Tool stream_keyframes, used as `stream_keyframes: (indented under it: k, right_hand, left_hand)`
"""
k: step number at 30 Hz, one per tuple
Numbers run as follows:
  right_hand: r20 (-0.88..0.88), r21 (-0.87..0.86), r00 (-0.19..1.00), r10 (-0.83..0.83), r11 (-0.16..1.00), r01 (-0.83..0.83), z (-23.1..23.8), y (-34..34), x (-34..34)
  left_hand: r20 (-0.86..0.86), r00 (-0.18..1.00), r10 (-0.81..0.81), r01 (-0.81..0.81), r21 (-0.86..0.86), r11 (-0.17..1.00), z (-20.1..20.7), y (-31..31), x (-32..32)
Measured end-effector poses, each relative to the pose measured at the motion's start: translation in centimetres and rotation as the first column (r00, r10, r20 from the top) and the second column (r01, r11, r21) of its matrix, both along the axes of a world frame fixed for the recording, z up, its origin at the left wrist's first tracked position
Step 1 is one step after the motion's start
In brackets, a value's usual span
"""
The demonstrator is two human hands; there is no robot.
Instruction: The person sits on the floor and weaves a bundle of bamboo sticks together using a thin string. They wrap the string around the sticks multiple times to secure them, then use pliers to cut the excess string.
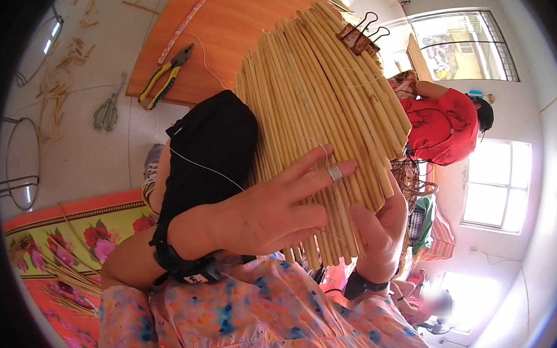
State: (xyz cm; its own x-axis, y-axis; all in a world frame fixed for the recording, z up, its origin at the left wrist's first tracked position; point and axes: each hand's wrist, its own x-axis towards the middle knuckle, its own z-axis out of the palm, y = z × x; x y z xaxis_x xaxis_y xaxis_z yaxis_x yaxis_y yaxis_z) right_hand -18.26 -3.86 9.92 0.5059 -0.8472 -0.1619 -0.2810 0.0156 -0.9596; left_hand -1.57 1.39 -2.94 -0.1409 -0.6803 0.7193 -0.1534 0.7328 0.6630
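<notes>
A thick mat of pale reed sticks (300, 94), laid side by side and bound with thin white thread, leans over my lap. My left hand (270, 211), a ring on one finger, lies across its near part with fingers stretched and spread. With the thumb on top and the other fingers hidden behind, my right hand (381, 231) grips the mat's lower right edge. A rusty binder clip (358, 38) sits on the far end. Some white thread (207, 166) trails over the black cloth (212, 137) on my leg toward my left hand.
Yellow-and-black pliers (166, 76) and a patterned strip (187, 24) lie on an orange board (226, 22). Green-handled scissors (108, 109) and reed scraps (61, 93) are on the tiles. A flowered mat (70, 246) is at left; a person in red (439, 125) sits at right.
</notes>
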Motion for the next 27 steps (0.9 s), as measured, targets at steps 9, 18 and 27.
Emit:
stream_keyframes:
  k: [9, 18, 27]
  right_hand:
    - [-0.049, 0.005, 0.998, -0.040, 0.999, 0.040, -0.1, 0.2, -0.1]
    - [-0.027, -0.054, 0.994, -0.109, 0.993, 0.108, -0.8, 0.3, -0.2]
    - [0.005, -0.053, 0.992, -0.130, 0.990, 0.130, -1.1, 0.2, 0.1]
  left_hand:
    - [-0.359, 0.901, 0.246, -0.160, 0.251, 0.955, -2.2, 0.5, 5.6]
    - [-0.348, 0.798, 0.491, -0.340, 0.412, 0.845, -0.4, 2.1, 6.2]
    - [-0.440, 0.798, 0.412, -0.164, 0.499, 0.851, -1.3, 2.0, 6.3]
